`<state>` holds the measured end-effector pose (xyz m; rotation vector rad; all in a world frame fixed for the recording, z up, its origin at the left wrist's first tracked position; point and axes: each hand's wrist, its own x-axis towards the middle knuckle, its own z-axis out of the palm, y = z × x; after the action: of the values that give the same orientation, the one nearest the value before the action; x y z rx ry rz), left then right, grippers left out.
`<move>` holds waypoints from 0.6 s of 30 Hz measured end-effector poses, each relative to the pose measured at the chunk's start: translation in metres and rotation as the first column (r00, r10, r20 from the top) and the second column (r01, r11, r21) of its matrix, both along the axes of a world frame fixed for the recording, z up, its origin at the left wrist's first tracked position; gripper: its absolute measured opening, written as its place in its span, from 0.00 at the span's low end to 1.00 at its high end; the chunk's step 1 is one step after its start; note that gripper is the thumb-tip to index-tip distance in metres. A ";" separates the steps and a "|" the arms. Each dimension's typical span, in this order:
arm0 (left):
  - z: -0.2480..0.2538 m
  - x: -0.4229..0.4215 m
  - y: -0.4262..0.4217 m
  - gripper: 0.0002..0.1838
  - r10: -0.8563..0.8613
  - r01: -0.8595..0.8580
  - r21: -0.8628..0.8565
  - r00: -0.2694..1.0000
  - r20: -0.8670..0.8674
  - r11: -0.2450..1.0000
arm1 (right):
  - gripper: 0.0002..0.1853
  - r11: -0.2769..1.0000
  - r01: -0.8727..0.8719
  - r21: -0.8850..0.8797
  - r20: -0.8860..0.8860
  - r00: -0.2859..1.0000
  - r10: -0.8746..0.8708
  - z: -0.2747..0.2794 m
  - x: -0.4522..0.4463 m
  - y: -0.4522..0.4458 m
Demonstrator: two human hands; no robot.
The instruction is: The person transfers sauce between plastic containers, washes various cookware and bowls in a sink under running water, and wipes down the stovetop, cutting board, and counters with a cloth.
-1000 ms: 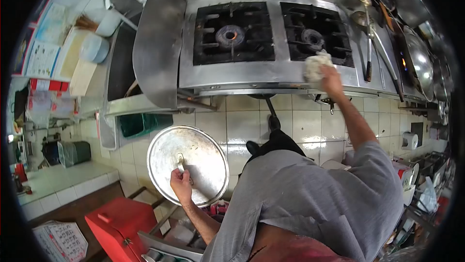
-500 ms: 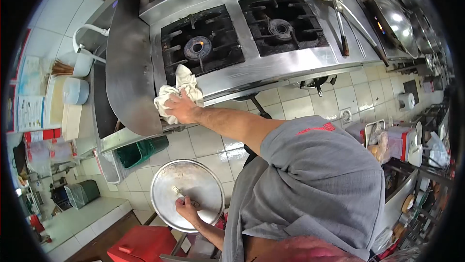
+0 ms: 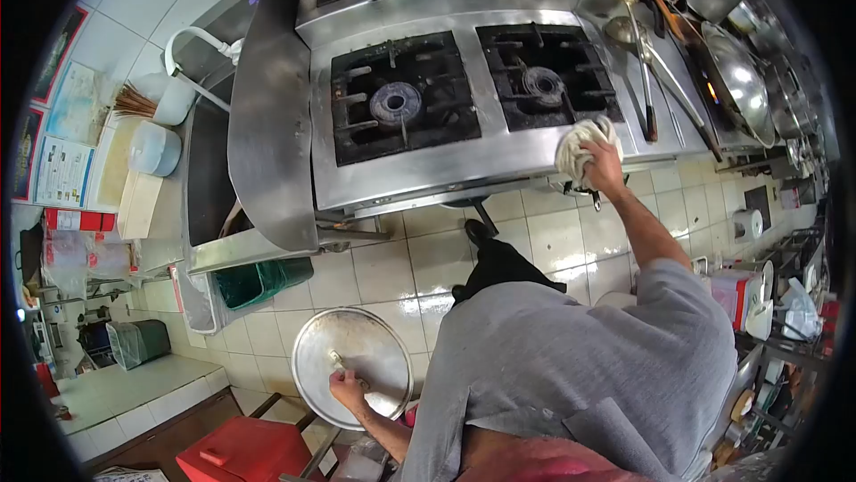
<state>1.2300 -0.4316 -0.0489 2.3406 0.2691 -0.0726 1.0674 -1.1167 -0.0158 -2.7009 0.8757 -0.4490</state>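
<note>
My left hand [image 3: 347,388] is closed round the handle of a large round metal pot lid [image 3: 379,348], held out over the floor at the lower left. My right hand [image 3: 604,168] grips a bunched cream cloth [image 3: 584,145] at the front edge of the steel stove [image 3: 419,174], below the right burner. Two black burner grates, the left one [image 3: 395,106] and the right one [image 3: 544,87], are set into the stovetop. The fingers of my right hand are partly buried in the cloth.
Long-handled ladles [image 3: 644,63] and a wok [image 3: 736,81] lie right of the burners. At the left are a steel sink [image 3: 207,170] with a white tap [image 3: 192,36]. A green bin [image 3: 263,281] and a red box [image 3: 245,446] stand lower down.
My right hand has carried the cloth along the stove front from the left corner to the right side. My left hand still holds the lid. An orange glow at the left burner no longer shows.
</note>
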 end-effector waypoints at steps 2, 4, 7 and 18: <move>-0.009 0.004 -0.005 0.13 0.039 -0.026 0.189 0.997 -0.063 0.982 | 0.22 0.898 0.138 0.418 0.132 0.969 -0.210 0.011 0.014 -0.028; -0.012 0.004 -0.015 0.13 0.093 -0.076 0.199 0.993 -0.075 0.977 | 0.19 0.533 0.064 0.844 0.264 0.815 -0.516 0.025 0.035 -0.060; -0.018 0.006 -0.023 0.13 0.165 -0.129 0.250 0.978 -0.128 0.960 | 0.18 0.450 -0.201 0.870 0.465 0.636 -0.616 0.073 0.096 -0.113; 0.035 -0.042 -0.068 0.13 0.362 -0.292 0.289 0.904 -0.228 0.912 | 0.15 0.986 -0.129 -0.109 -0.217 0.971 0.104 0.000 0.419 -0.185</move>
<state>1.1884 -0.4997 -0.0142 2.4941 0.8568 -0.2127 1.4869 -1.3018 -0.0162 -2.9349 0.7573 -0.1996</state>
